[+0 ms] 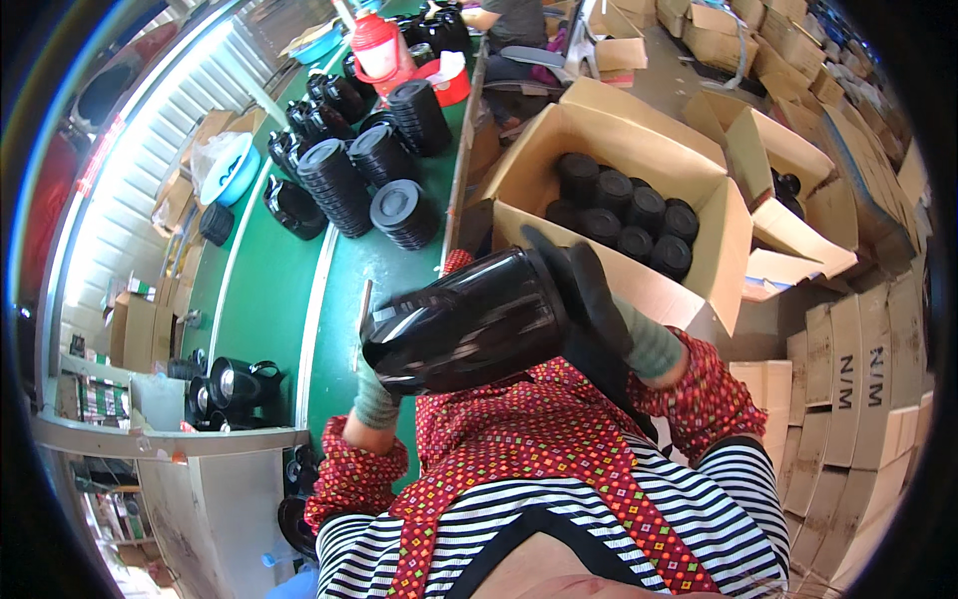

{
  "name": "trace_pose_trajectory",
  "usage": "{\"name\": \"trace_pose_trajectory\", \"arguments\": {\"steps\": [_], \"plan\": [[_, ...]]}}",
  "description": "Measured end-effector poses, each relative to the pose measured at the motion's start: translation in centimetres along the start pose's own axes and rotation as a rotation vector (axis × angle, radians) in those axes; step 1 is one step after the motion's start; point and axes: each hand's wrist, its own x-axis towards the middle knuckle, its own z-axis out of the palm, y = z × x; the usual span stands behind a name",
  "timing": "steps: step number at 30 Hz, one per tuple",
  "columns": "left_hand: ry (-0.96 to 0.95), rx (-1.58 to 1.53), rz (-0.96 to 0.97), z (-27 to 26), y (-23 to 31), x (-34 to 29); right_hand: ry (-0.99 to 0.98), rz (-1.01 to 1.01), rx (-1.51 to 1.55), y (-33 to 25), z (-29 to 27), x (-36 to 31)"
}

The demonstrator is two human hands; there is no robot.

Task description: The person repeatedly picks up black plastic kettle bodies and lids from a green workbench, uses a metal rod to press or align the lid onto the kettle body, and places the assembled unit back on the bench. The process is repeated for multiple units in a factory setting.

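A glossy black cylinder, like a kettle or jug body, lies on its side in front of my apron. My right hand, in a dark glove with a grey-green cuff, grips its right end with the fingers pointing up along the rim. At the other end is my left hand, in a similar grey-green glove. The cylinder hides most of its fingers, but it supports that end. Slight blur covers the cylinder and the right glove. A thin upright strip shows beside the cylinder's left end.
Stacks of black round lids stand on the green bench, with glossy black jugs and a red container. An open carton holds several black cylinders. More cartons are piled at right. A person is at the far end.
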Motion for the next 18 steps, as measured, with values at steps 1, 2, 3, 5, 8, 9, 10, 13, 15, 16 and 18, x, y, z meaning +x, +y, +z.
{"name": "trace_pose_trajectory", "arguments": {"steps": [1, 2, 3, 5, 8, 9, 10, 13, 15, 16, 18], "plan": [[-0.159, 0.252, 0.079, -1.1, -1.6, 0.6, -0.018, -0.222, -0.225, 0.8, -0.3, -0.1], [-0.296, 0.480, 0.195, -1.0, -2.9, 1.0, -0.109, -0.351, -0.434, -0.2, -0.3, 0.1], [-0.384, 0.955, 0.312, -1.2, -2.9, 1.6, -0.183, -0.508, -0.637, -1.1, -0.3, 0.4], [-0.405, 0.756, 0.104, -1.1, -3.5, 1.5, -0.303, -0.665, -0.784, -2.3, 0.0, 0.6], [-0.299, 0.240, 0.128, 0.4, -1.3, 0.3, -0.081, -0.380, -0.448, 0.3, -0.4, 0.8], [-0.226, 0.813, 0.423, 2.8, 0.7, -0.3, -0.030, -0.178, -0.309, 0.7, -1.1, 0.8], [-0.062, 1.193, 0.670, 5.1, 2.6, -0.9, 0.028, 0.016, -0.167, 0.8, -1.5, 0.7], [-0.213, 1.436, 0.853, 6.5, 4.7, -0.7, 0.051, 0.217, 0.171, 2.1, -1.8, 1.2], [-0.138, 0.447, 0.323, 3.5, 2.9, -0.4, 0.041, 0.409, 0.448, 1.4, -2.0, 1.8], [-0.149, 0.419, 0.267, -1.1, 1.1, 0.2, 0.002, 0.155, 0.162, 1.4, -1.3, 1.8], [-0.204, 0.609, 0.207, -6.1, -2.8, 1.5, -0.125, -0.248, -0.339, 0.9, -0.7, 1.3]]}}
